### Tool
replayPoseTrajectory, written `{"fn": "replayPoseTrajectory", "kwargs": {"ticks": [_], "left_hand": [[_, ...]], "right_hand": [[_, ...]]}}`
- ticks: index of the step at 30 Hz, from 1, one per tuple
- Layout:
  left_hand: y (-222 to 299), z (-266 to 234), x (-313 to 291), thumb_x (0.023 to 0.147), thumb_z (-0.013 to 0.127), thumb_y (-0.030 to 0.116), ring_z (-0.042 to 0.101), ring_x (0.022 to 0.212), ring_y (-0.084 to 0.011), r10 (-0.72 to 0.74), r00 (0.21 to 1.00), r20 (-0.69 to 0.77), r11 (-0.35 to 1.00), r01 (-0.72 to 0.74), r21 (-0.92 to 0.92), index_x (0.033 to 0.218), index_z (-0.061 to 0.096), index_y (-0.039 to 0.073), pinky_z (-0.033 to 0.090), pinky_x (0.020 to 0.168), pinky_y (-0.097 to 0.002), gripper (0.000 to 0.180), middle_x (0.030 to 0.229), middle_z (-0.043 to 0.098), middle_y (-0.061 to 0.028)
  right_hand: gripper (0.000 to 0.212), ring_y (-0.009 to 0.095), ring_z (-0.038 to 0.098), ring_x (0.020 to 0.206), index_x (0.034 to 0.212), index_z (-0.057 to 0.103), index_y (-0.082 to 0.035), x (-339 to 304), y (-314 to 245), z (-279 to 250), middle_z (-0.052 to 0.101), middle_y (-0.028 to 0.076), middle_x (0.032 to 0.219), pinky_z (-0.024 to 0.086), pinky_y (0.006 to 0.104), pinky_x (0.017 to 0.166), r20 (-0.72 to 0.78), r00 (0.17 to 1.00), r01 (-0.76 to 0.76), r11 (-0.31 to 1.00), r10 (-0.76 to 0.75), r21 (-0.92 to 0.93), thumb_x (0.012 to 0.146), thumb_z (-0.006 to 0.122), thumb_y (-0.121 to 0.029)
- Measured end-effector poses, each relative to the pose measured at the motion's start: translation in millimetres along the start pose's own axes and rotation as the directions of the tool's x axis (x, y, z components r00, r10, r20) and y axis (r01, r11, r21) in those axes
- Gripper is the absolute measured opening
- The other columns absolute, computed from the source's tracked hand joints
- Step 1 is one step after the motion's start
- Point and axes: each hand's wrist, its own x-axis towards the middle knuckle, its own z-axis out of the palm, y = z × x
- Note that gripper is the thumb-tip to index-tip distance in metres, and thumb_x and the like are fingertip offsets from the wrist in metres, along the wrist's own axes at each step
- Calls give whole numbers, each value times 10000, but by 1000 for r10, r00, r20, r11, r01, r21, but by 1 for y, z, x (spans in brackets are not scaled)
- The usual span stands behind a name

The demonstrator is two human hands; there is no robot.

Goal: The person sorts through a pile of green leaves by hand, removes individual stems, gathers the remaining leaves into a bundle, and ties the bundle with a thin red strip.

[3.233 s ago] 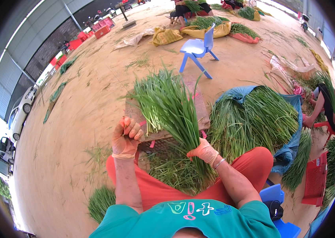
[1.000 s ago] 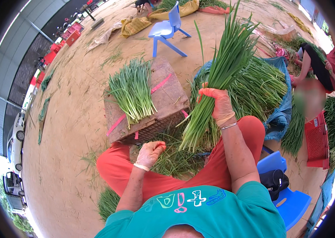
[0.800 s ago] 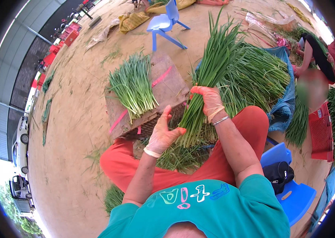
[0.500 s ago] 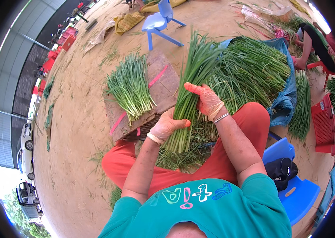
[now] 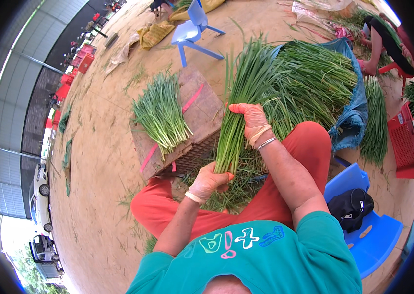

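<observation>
A bunch of garlic chives (image 5: pixel 230 139) stands upright in front of me, leaves fanning away and pale stalk ends toward me. My right hand (image 5: pixel 252 120), in a thin glove with orange fingertips, is closed around its middle. Lower down, my left hand (image 5: pixel 208 183), gloved likewise, is closed around the stalk ends. To the left, a second bundle of chives (image 5: pixel 163 115) lies on a wooden board (image 5: pixel 203 109) with a pink strap beneath it. Beyond my right hand, a large heap of chives (image 5: pixel 314 81) rests on a blue woven sheet (image 5: pixel 353 126).
Loose trimmings (image 5: pixel 243 188) lie between my legs. A blue chair (image 5: pixel 376 245) with a black bag (image 5: pixel 350 209) stands at my right, near a red crate (image 5: pixel 405 144). Another small blue chair (image 5: pixel 189 32) stands ahead. A person (image 5: pixel 388 44) sits at far right.
My left hand has slid down the bunch to the stalk ends. My right hand still grips the middle, and the bunch is slightly more upright.
</observation>
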Motion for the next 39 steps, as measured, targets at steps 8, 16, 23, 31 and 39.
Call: {"fn": "replayPoseTrajectory", "kwargs": {"ticks": [8, 16, 23, 31, 39], "left_hand": [[-24, -16, -30, 857, 712, 130, 544, 491, -103, -136, 988, -67, 990, 138, 28, 929, 663, 29, 408, 431, -235, 134, 669, 625, -49], [-75, -78, -46, 794, 753, 336, 615, 841, -307, 542, 831, -128, 168, 42, 985, 1096, 705, 97, 473, 780, -399, 388, 882, 669, -140], [-2, -19, -12, 763, 831, 211, 551, 1143, -222, 739, 640, -210, 539, -375, 754, 1444, 414, 35, 445, 968, -341, 818, 1272, 550, -150], [31, -3, 45, 846, 694, 61, 549, 1022, -79, 306, 952, 20, 951, -306, 38, 1449, 381, 35, 458, 903, -244, 679, 1180, 590, 1], [53, -12, 32, 890, 688, 132, 577, 1002, -92, 178, 966, 188, 980, -156, -123, 1429, 428, 66, 497, 882, -282, 602, 1144, 601, 14]], "right_hand": [[142, 254, 677, 717, 928, 672, 33, -3, 7, 1, 687, 121, 830, 584, 408, 677, 62, 998, -7, 998, 11, -63, 787, 654, 29], [195, 247, 678, 718, 940, 672, 21, 0, -4, 2, 685, 106, 825, 590, 411, 669, 71, 989, 135, 989, -131, -57, 754, 649, 74], [207, 218, 657, 689, 898, 685, 33, 3, 3, 2, 683, 85, 822, 559, 364, 643, -22, 985, 168, 980, -171, -102, 708, 698, 113], [139, 196, 676, 732, 952, 678, 20, -4, 9, 6, 698, 89, 856, 571, 360, 651, 14, 1000, 2, 997, -1, -80, 837, 727, -40], [205, 244, 689, 746, 998, 655, 61, -1, 5, 5, 696, 153, 877, 582, 367, 686, 153, 982, -78, 979, 108, -191, 823, 721, -22]]}}
